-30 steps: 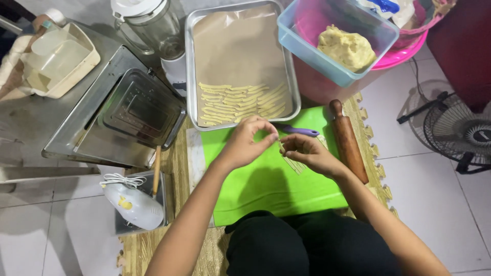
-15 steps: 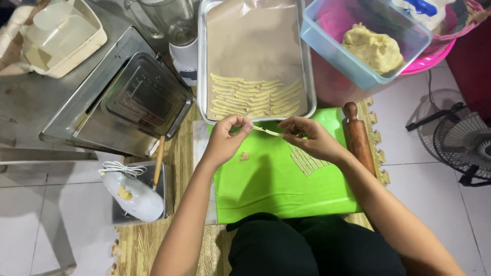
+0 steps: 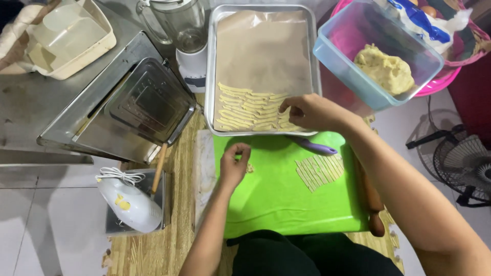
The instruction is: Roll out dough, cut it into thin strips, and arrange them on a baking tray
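The right hand (image 3: 307, 111), fingers pinched on a thin pale dough strip, sets it beside the rows of strips (image 3: 250, 111) covering only the lower part of the paper-lined metal baking tray (image 3: 212, 71). A fan of cut strips (image 3: 319, 171) waits on the green plastic mat (image 3: 276, 199), centre frame, where the loosely curled left hand (image 3: 234, 164) holds nothing I can make out. A dough lump (image 3: 384, 69) remains in the blue plastic tub (image 3: 332, 56); a blue-and-white bag (image 3: 417, 20) lies upper right.
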